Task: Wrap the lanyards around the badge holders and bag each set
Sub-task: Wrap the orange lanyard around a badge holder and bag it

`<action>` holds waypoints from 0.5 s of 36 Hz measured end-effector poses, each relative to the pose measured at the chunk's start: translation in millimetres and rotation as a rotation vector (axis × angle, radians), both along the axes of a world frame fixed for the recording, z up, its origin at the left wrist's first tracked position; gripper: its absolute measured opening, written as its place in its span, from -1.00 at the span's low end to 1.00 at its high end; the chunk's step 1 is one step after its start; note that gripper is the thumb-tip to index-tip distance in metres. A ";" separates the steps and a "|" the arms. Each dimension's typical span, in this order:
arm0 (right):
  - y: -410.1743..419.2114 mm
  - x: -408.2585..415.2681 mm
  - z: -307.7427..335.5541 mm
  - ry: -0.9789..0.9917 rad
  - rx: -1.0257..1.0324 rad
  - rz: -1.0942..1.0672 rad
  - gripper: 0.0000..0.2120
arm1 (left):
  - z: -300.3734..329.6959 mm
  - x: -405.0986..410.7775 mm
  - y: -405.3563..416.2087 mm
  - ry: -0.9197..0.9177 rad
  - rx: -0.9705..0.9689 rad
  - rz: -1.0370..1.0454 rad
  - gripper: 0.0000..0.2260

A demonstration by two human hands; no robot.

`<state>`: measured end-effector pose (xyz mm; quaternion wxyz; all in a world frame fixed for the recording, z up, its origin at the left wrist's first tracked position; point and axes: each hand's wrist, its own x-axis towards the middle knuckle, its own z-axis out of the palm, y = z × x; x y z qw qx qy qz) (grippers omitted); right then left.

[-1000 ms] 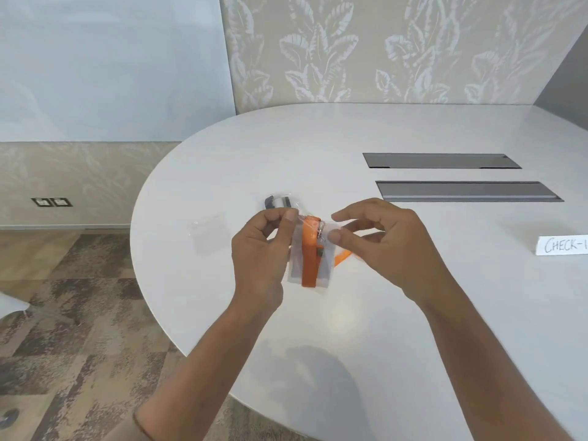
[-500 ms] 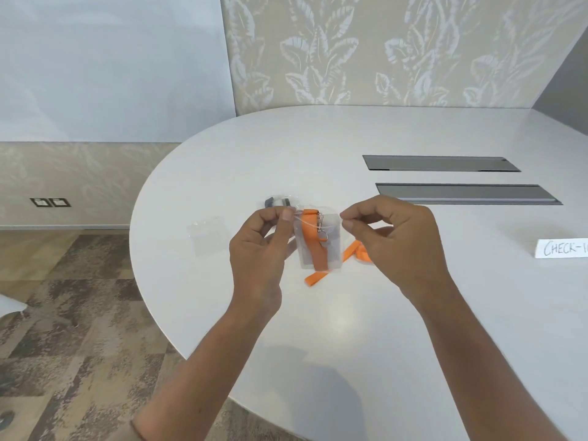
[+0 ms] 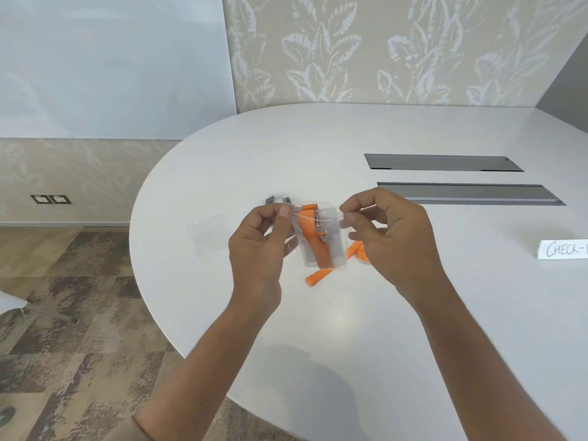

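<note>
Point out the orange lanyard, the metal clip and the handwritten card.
orange lanyard (image 3: pixel 308 226): head view, on the strap's upper band.
metal clip (image 3: pixel 319 221): head view, on its silver hook.
handwritten card (image 3: pixel 563 249): head view, on the lettering.

A large white table (image 3: pixel 366 329) with a rounded end fills the right and lower part of the view, its top smooth and faintly glossy, with a soft shadow near the front edge. Two long grey cable hatches (image 3: pixel 467 194) lie flush in its surface, one behind the other. A white paper sign (image 3: pixel 563 249) with handwritten letters stands at the right edge. Behind the table, wallpaper (image 3: pixel 381 49) with a pale leaf pattern covers the wall; to the left hangs a plain frosted panel (image 3: pixel 111 65). Low on the left wall sits a double socket plate (image 3: pixel 51 199). The carpet (image 3: pixel 70 329) is mottled brown and beige
</note>
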<state>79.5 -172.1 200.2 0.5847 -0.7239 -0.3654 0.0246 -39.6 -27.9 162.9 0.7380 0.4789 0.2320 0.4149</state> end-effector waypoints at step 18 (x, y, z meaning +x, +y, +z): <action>21.8 19.7 -14.6 0.273 0.125 -0.013 -0.79 | -10.4 15.8 11.7 0.105 0.026 -0.178 -0.85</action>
